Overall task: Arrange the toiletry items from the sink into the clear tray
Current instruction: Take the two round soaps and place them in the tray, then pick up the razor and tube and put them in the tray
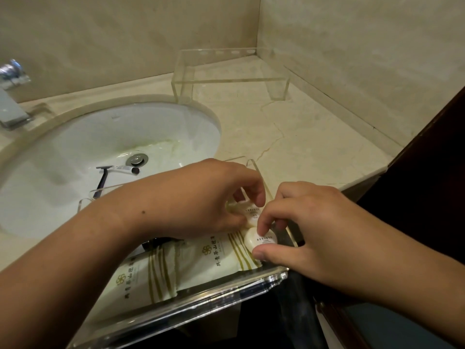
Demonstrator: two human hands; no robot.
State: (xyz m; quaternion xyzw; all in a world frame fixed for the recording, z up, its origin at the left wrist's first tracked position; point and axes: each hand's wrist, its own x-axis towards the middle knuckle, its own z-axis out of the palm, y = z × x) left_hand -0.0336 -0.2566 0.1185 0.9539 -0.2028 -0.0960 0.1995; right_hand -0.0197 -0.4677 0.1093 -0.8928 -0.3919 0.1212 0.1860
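White plastic, rounded and printed with small text, is showing between the thumb and fingertips of the right hand (327,230), which is pinching a small bottle (264,241) at the right end of the clear tray (201,292). Just beside it, the left hand (201,197) is curling its fingers round a second small bottle (247,212), so both hands are closing on their own item and the two bottles are sitting nearly touching inside the tray. Two white packets (221,250) with green stripes are lying flat along the tray's length, so this part of the job is looking done. In the sink (100,132), a razor (102,181) and a small tube (127,168) are lying near the drain, not yet moved, so I am judging the task a little past halfway. The tray is sitting at the front edge of the desk (302,137), with an acrylic stand (226,79) well apart at the back corner. The left forearm is covering the tray's middle and part of the basin, so other items there cannot be told; a dark object (156,244) under the wrist is too hidden to name, and the tap (11,96) is being cut off at the frame's edge.
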